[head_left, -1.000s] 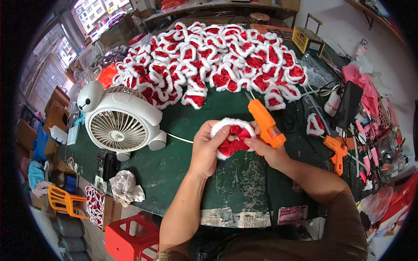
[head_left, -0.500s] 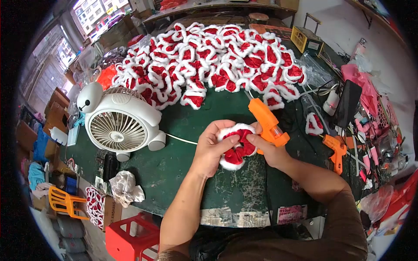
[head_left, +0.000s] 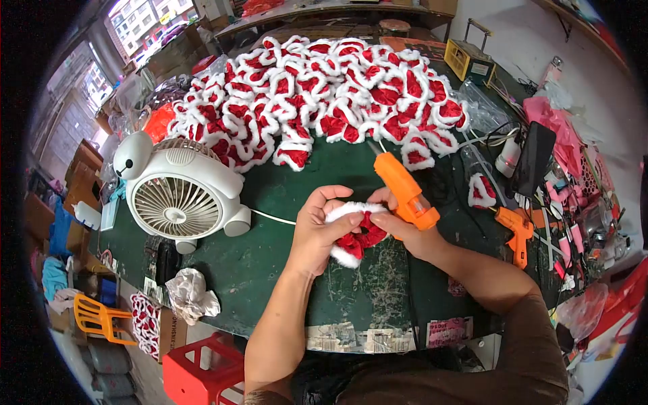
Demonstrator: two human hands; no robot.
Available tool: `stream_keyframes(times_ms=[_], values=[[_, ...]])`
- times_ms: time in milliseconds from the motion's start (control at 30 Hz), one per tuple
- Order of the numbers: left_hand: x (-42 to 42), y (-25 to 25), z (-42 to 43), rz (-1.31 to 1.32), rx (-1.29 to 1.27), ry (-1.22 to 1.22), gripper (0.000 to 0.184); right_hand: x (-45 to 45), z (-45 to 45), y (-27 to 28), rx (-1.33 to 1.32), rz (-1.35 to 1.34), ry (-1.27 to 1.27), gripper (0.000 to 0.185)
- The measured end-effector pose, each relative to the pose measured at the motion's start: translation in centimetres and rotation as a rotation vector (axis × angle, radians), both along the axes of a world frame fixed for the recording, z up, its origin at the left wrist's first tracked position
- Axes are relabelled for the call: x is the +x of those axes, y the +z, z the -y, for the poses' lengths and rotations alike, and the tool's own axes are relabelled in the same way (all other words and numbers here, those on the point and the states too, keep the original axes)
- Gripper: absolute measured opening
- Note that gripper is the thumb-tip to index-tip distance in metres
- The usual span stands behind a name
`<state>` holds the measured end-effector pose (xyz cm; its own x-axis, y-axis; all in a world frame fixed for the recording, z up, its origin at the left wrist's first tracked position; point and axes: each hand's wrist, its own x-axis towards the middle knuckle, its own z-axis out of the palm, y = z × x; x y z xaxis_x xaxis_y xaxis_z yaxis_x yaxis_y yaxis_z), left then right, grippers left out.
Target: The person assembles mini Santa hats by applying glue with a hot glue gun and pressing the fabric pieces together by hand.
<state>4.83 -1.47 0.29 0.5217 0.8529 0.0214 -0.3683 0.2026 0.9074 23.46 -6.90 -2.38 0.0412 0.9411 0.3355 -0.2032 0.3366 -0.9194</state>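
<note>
A white fan (head_left: 177,210) stands by the left edge of the green surface (head_left: 236,277), a crumpled pale wad (head_left: 192,295) at its near-left edge. A heap of fur-trimmed pieces (head_left: 317,94) spreads toward the far edge. Near the middle of the near edge, the left hand's (head_left: 312,236) grip pinches a red-and-white ring (head_left: 352,244), held above the surface. The right hand's (head_left: 417,239) grip clasps the ring's other side and carries an orange glue gun (head_left: 399,185), nozzle toward the far edge. Another glue gun (head_left: 516,233) lies toward the right edge.
</note>
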Motion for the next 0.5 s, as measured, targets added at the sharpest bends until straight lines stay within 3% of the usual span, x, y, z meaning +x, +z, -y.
stream_keyframes(times_ms=[233, 300, 500], values=[[0.4, -0.1, 0.2, -0.013, -0.013, 0.021, 0.041, 0.6, -0.3, -0.7, -0.04, -0.033, -0.034, 0.018], [-0.3, 0.4, 0.0, 0.128, -0.09, -0.056, 0.043, 0.8, -0.5, -1.2, -0.128, -0.077, 0.001, 0.018], [-0.4, 0.3, 0.0, 0.154, -0.143, -0.119, 0.041, 0.6, -0.3, -1.4, -0.014, -0.11, 0.057, 0.019]])
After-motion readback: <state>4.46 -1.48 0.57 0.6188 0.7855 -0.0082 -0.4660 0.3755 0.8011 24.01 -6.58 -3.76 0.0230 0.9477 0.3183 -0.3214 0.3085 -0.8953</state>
